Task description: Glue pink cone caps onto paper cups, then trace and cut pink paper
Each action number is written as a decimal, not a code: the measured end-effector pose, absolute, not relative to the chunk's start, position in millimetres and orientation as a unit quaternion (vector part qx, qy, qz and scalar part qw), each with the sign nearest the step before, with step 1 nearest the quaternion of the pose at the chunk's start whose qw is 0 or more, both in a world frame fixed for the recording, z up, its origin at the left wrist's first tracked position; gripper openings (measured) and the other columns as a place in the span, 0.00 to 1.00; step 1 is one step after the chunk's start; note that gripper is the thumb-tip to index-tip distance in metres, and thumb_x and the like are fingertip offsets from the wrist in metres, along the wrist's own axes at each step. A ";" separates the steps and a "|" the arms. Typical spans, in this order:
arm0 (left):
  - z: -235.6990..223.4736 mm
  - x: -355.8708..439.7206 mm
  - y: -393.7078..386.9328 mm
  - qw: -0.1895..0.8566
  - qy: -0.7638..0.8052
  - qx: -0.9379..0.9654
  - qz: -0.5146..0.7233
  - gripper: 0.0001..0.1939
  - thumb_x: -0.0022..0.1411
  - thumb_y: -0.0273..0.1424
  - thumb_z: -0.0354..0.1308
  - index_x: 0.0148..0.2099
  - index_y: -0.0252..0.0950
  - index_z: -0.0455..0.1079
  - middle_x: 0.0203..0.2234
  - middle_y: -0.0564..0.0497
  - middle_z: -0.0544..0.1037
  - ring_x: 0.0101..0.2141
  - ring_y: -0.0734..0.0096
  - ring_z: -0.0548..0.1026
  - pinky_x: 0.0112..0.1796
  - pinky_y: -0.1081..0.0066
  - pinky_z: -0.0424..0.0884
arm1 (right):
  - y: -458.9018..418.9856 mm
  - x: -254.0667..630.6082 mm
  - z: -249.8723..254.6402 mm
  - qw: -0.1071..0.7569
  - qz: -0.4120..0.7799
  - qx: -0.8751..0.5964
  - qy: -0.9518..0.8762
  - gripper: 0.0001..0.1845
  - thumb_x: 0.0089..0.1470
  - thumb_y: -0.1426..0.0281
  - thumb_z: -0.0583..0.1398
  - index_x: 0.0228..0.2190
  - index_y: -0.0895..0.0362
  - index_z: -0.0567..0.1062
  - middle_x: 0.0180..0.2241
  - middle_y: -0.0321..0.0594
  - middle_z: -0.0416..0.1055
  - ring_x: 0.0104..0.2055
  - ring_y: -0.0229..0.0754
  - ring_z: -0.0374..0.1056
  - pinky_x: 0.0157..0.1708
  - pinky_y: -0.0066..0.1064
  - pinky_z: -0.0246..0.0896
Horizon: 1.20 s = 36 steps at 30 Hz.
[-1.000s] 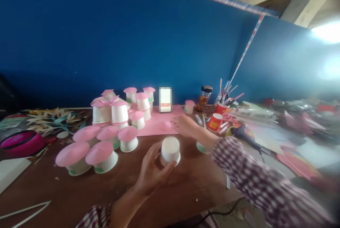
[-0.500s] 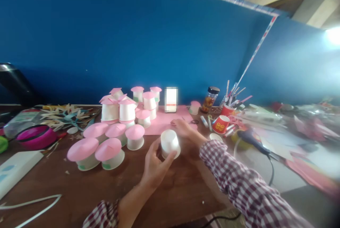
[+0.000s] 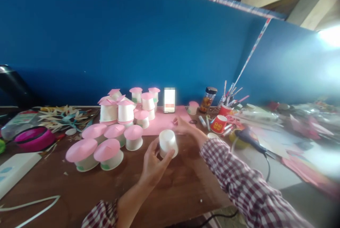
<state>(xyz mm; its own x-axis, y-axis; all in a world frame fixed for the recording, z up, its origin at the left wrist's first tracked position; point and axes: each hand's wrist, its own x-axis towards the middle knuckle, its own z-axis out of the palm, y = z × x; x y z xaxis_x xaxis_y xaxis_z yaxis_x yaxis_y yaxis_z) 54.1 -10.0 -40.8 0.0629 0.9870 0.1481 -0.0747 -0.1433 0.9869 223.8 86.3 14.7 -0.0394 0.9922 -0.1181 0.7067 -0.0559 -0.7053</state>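
A white paper cup point(image 3: 167, 141) stands upside down near the middle of the brown table. My left hand point(image 3: 154, 160) is wrapped around its left and front sides. My right hand point(image 3: 184, 126) reaches over the pink sheet point(image 3: 156, 121) beyond the cup. Its fingers look pinched together at the sheet, and whatever lies between them is too small to make out. To the left stand several upturned white cups topped with pink cones, such as this pink cone point(image 3: 108, 149); some are stacked. One more pink-topped cup point(image 3: 192, 108) is at the sheet's right end.
A phone point(image 3: 169, 100) stands upright at the back. On the right are a lidded jar point(image 3: 208, 99), a red cup point(image 3: 219, 124), markers and a glue gun point(image 3: 251, 139) with its cord. A power strip point(image 3: 20, 171) and a magenta bowl-like item point(image 3: 34, 138) lie left.
My right hand's fingers have drawn in from a more stretched position over the pink sheet. My left hand keeps hold of the cup. The view has shifted slightly.
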 end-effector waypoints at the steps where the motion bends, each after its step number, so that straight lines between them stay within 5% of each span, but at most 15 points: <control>1: -41.9 54.0 -9.6 0.496 0.424 0.538 0.533 0.33 0.49 0.37 0.66 0.56 0.34 0.61 0.50 0.41 0.72 0.49 0.57 0.73 0.47 0.63 0.70 | 86.3 225.4 16.4 0.240 0.333 -0.653 -0.636 0.32 0.37 0.64 0.69 0.43 0.60 0.66 0.44 0.48 0.68 0.33 0.40 0.66 0.28 0.28 0.61; 4: -45.5 52.9 -8.4 0.490 0.418 0.556 0.526 0.33 0.49 0.36 0.66 0.56 0.34 0.62 0.50 0.41 0.72 0.48 0.58 0.73 0.46 0.63 0.70 | 83.6 229.3 25.2 0.288 0.379 -0.647 -0.596 0.32 0.37 0.62 0.69 0.43 0.58 0.65 0.44 0.49 0.67 0.27 0.34 0.63 0.22 0.27 0.59; 12: -55.1 51.6 -4.0 0.407 0.436 0.635 0.490 0.28 0.51 0.36 0.63 0.55 0.36 0.65 0.47 0.42 0.74 0.47 0.56 0.73 0.47 0.58 0.69 | 56.3 249.7 53.3 0.381 0.491 -0.570 -0.538 0.15 0.48 0.60 0.63 0.35 0.55 0.70 0.23 0.33 0.65 0.17 0.30 0.55 0.14 0.24 0.49; 21: -49.1 54.0 -5.7 0.334 0.428 0.701 0.462 0.22 0.50 0.33 0.62 0.50 0.38 0.69 0.44 0.44 0.75 0.45 0.55 0.72 0.48 0.56 0.67 | 29.5 241.3 56.3 0.472 0.579 -0.497 -0.442 0.13 0.44 0.67 0.67 0.32 0.56 0.72 0.30 0.35 0.69 0.31 0.35 0.66 0.26 0.24 0.63; 29: -51.0 47.9 -11.8 0.343 0.419 0.712 0.447 0.40 0.46 0.30 0.63 0.62 0.34 0.57 0.56 0.37 0.65 0.58 0.47 0.61 0.55 0.52 0.59 | 5.4 228.5 47.2 0.533 0.619 -0.451 -0.360 0.14 0.40 0.65 0.69 0.29 0.55 0.74 0.32 0.34 0.69 0.34 0.34 0.65 0.29 0.22 0.64; 33: -19.8 40.5 -13.9 0.395 0.441 0.608 0.529 0.20 0.57 0.38 0.57 0.50 0.36 0.70 0.45 0.43 0.75 0.46 0.58 0.71 0.47 0.60 0.67 | -2.5 222.8 50.5 0.532 0.630 -0.438 -0.358 0.16 0.37 0.65 0.71 0.28 0.56 0.73 0.29 0.32 0.68 0.31 0.33 0.65 0.26 0.22 0.62; 36: 3.0 37.7 -11.3 0.506 0.436 0.545 0.506 0.18 0.56 0.43 0.58 0.40 0.34 0.74 0.33 0.46 0.77 0.35 0.67 0.72 0.36 0.69 0.68 | -4.9 216.5 53.0 0.525 0.627 -0.435 -0.377 0.17 0.36 0.64 0.71 0.28 0.57 0.73 0.27 0.32 0.68 0.29 0.32 0.64 0.25 0.21 0.60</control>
<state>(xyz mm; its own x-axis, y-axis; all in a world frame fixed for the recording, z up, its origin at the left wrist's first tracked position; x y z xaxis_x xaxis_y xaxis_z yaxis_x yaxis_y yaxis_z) 37.7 -11.3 3.0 0.1061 0.9883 0.1099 -0.0373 -0.1065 0.9936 216.5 -4.9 53.0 -0.0712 0.9862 -0.1494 -0.3296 -0.1646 -0.9297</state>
